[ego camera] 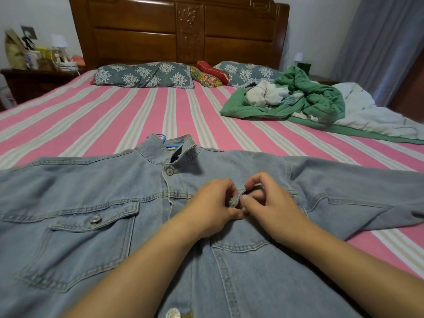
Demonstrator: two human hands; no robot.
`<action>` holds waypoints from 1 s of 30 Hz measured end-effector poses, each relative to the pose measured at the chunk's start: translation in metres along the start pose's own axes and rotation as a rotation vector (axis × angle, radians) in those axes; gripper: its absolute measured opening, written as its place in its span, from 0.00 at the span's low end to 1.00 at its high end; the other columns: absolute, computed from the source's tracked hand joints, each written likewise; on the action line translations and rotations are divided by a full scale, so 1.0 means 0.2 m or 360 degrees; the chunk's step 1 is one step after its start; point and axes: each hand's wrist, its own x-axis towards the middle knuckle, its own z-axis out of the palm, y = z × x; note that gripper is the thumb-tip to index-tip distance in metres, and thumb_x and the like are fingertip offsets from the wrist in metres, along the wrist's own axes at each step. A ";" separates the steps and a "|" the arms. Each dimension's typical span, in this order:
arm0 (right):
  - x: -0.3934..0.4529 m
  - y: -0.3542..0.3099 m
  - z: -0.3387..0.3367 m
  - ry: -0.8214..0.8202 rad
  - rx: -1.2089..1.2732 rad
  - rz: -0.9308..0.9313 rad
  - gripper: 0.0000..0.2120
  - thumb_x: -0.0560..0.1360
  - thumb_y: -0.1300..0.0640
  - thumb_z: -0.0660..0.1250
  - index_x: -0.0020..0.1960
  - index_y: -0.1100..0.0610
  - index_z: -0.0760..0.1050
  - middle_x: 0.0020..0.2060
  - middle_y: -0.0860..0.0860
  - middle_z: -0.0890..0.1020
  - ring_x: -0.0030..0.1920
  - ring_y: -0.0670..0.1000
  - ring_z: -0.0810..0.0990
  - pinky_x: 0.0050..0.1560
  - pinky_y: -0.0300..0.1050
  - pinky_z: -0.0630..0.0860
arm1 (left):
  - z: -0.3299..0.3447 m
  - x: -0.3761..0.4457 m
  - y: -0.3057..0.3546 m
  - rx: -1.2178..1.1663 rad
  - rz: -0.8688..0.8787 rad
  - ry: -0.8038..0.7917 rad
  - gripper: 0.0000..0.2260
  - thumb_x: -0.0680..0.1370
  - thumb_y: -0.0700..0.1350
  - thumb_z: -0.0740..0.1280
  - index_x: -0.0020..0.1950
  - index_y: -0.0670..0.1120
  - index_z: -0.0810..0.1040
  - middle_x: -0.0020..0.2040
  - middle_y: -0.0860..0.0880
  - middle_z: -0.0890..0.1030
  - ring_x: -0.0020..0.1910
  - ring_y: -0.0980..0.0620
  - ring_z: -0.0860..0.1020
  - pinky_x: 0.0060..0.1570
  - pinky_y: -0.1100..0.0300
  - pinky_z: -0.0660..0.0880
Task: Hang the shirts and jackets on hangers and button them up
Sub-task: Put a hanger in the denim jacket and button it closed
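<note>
Behind denim jacket [96,226], green quilt [309,97], 2 floral pillows [144,74]

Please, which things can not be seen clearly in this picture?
Head view only:
- The button under the grip of the left hand and right hand: covered by fingers.
- Blue hanger: mostly inside the denim jacket collar.
- Jacket hem and sleeve ends: cut by the frame edges.
- Nightstand items: blurred.
</note>
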 end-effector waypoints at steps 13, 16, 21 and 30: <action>0.01 0.06 0.12 0.0278 0.0164 0.0380 0.18 0.69 0.57 0.78 0.48 0.47 0.71 0.32 0.51 0.81 0.30 0.48 0.76 0.35 0.45 0.71 | -0.12 -0.01 -0.06 -0.0351 -0.0043 -0.0122 0.06 0.76 0.39 0.74 0.49 0.50 0.85 0.41 0.54 0.86 0.39 0.62 0.80 0.44 0.68 0.76; 0.00 0.07 0.13 0.0265 0.0150 0.0352 0.18 0.70 0.58 0.76 0.51 0.45 0.72 0.28 0.48 0.77 0.28 0.45 0.73 0.32 0.44 0.68 | -0.09 -0.01 -0.05 -0.0276 -0.0016 -0.0067 0.06 0.74 0.40 0.76 0.44 0.51 0.83 0.36 0.55 0.82 0.35 0.61 0.78 0.39 0.67 0.73; -0.01 0.06 0.12 0.0232 0.0190 0.0340 0.25 0.68 0.61 0.79 0.60 0.45 0.75 0.37 0.50 0.82 0.33 0.47 0.76 0.37 0.46 0.74 | -0.08 -0.01 -0.03 -0.0123 0.0025 -0.0070 0.07 0.74 0.41 0.75 0.44 0.52 0.80 0.36 0.56 0.80 0.34 0.63 0.75 0.36 0.71 0.70; -0.01 0.02 0.12 0.0285 0.0015 0.0280 0.35 0.69 0.52 0.78 0.73 0.46 0.70 0.56 0.44 0.79 0.47 0.45 0.76 0.54 0.44 0.75 | -0.10 -0.02 -0.02 -0.0059 0.0140 -0.0068 0.05 0.75 0.42 0.75 0.45 0.51 0.81 0.36 0.57 0.79 0.36 0.63 0.76 0.35 0.72 0.67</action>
